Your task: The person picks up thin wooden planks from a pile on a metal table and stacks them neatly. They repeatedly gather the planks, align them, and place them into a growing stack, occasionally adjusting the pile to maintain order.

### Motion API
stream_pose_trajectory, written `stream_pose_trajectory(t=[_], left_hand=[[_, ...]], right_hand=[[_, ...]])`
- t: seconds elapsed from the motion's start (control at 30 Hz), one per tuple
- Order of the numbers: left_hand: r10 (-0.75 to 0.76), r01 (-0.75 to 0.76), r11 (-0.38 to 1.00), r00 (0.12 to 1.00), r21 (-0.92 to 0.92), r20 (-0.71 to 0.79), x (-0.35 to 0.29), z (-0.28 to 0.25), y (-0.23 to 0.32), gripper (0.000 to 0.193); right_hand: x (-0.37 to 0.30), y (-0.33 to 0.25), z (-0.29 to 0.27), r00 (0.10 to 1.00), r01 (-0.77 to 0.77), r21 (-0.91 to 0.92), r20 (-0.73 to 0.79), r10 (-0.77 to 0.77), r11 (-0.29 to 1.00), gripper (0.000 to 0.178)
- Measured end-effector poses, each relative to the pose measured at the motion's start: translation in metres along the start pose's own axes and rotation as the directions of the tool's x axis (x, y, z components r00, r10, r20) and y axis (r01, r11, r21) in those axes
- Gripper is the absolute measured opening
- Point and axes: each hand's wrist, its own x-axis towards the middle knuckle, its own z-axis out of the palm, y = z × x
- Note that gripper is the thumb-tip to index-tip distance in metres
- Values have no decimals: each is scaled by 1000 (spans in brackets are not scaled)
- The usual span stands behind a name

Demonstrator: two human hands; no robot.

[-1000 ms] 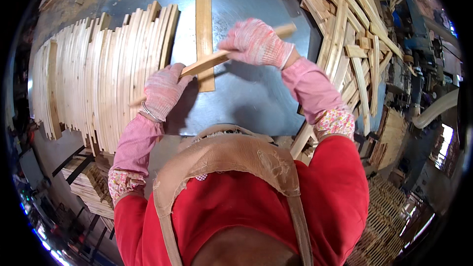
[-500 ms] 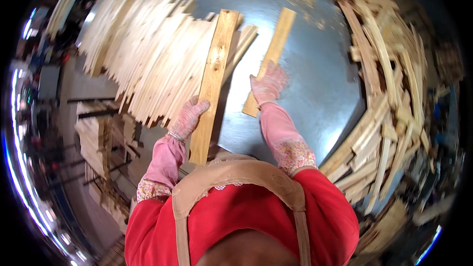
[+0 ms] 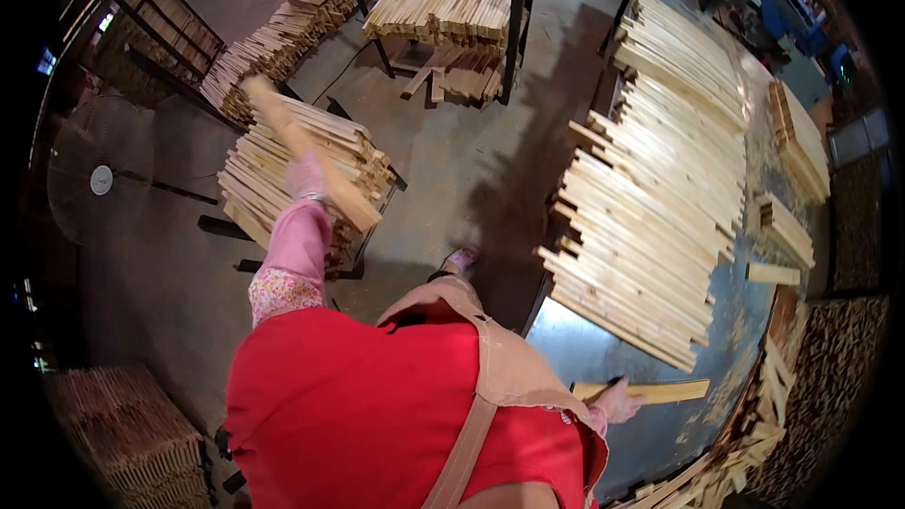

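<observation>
My left hand (image 3: 307, 176), in a pale pink glove and blurred by motion, is closed on a wooden board (image 3: 279, 121). That board is held out to the left, slanting above a stack of wooden strips (image 3: 247, 190). To the right, my gloved right hand (image 3: 617, 402) grips a second, shorter wooden board (image 3: 675, 391) near its left part, on the metal tabletop (image 3: 594, 344). Beyond this hand, a broad layer of pale wooden strips (image 3: 650, 217) lies side by side on the same table.
More strips are piled on a rack (image 3: 448, 5) with dark posts ahead and in a long row (image 3: 264, 47) at far left. A fan (image 3: 101, 177) stands left. Loose offcuts (image 3: 721, 471) heap at the table's right edge. Concrete floor (image 3: 424, 160) lies between racks and table.
My body has turned left, away from the table. My left hand has carried its board from above the table to over the stack. My right hand stays on the other board.
</observation>
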Motion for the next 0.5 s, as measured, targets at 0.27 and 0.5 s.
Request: stream_pose_trajectory(t=[0.27,0.5], left_hand=[[745,-844,510,529,166,405,277,85,-103,33],[595,-604,794,795,63,116,180,113,72,33]], right_hand=[[-39,-9,-11,886,-460,485,301,352,744,82],[-27,-56,-16,848,-528,706,408,338,472,53]])
